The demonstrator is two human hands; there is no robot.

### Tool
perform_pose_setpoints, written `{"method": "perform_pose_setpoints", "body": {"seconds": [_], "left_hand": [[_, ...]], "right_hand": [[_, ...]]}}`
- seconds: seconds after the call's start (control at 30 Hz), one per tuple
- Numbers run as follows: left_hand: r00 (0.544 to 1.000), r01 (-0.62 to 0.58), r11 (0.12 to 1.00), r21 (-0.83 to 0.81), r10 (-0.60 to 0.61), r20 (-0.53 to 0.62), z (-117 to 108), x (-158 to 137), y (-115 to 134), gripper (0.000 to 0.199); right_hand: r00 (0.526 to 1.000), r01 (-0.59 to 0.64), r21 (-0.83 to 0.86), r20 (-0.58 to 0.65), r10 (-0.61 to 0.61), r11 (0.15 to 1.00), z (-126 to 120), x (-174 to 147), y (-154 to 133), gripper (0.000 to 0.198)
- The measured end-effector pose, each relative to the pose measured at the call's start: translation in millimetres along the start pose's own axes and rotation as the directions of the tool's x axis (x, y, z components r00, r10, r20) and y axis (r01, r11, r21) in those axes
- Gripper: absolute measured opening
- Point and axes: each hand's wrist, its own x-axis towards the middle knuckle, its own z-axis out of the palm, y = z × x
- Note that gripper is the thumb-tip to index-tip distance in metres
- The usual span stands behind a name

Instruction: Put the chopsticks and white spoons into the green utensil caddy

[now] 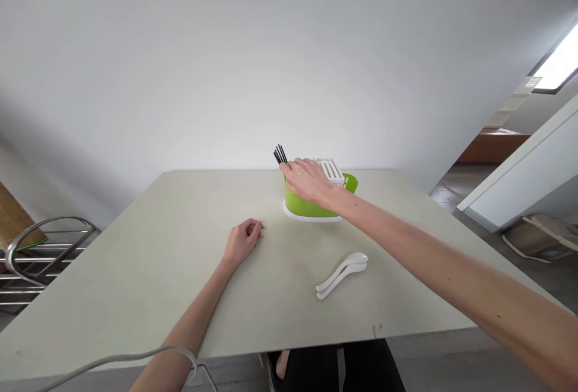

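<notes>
My right hand (pixel 308 180) reaches over the left part of a green utensil holder (pixel 303 206) with a white base. Its fingers are closed around a bunch of thin black chopsticks (pixel 280 154), whose tops stick up at a slant beside the fingertips; their lower ends are hidden. A white slotted rack (pixel 331 170) shows at the holder's top, right of the hand. My left hand (pixel 244 240) rests on the table, loosely curled with nothing in it. Two white soup spoons (pixel 342 274) lie side by side nearer to me, below the holder.
The pale table (pixel 189 217) stands against a white wall (pixel 226 67). A grey cable (pixel 121 357) runs across my left forearm at the front edge. To the left is a metal rack (pixel 40 253); on the right, a bin-like object (pixel 537 236) sits on the floor.
</notes>
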Motion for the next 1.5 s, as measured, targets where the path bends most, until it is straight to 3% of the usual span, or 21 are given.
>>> {"method": "perform_pose_setpoints", "body": {"seconds": [0.23,0.4,0.5,0.6,0.73,0.87,0.97,1.2,1.33,1.5], "left_hand": [[1.000,-0.013,1.000,-0.014,0.013,-0.003,-2.9,0.7,-0.4,0.041],[1.000,-0.023,1.000,0.007,0.023,-0.004,-2.3,1.6,0.9,0.041],[1.000,-0.027,0.999,0.022,0.027,0.002,-1.0,2.7,1.0,0.042],[1.000,-0.024,0.999,0.044,0.023,0.012,0.2,3.5,1.7,0.043],[1.000,-0.022,0.997,0.077,0.021,0.007,1.5,2.0,5.5,0.043],[0.999,-0.041,0.992,0.119,0.043,-0.012,2.7,-0.9,10.4,0.043],[0.999,-0.047,0.990,0.136,0.050,-0.020,3.6,-1.9,11.6,0.044],[0.998,-0.038,0.990,0.139,0.043,-0.037,4.9,-2.1,10.2,0.042],[0.998,-0.033,0.991,0.129,0.039,-0.043,4.8,-2.0,8.3,0.041],[0.999,-0.034,0.993,0.117,0.038,-0.034,4.0,-3.0,8.1,0.041]], "right_hand": [[0.998,-0.065,0.167,-0.009,0.068,0.984,-14.4,-12.0,8.4,0.032],[0.992,-0.016,0.440,-0.109,0.070,0.898,-45.9,-64.4,39.1,0.027],[0.998,0.007,0.467,-0.063,0.026,0.884,-51.4,-108.1,56.0,0.027],[0.994,-0.046,0.443,0.106,-0.001,0.895,-35.2,-152.9,67.9,0.029],[0.942,-0.148,0.496,0.334,-0.031,0.856,8.0,-205.0,75.5,0.033],[0.909,-0.244,0.587,0.415,-0.028,0.772,43.6,-236.9,75.7,0.044],[0.919,-0.185,0.568,0.389,-0.063,0.802,56.0,-246.9,71.5,0.045],[0.945,-0.007,0.294,0.314,-0.090,0.956,65.9,-248.6,61.1,0.038],[0.947,-0.040,0.234,0.319,-0.037,0.971,69.3,-242.9,59.0,0.030],[0.952,-0.131,0.227,0.302,0.059,0.965,67.9,-232.3,59.7,0.036]]}}
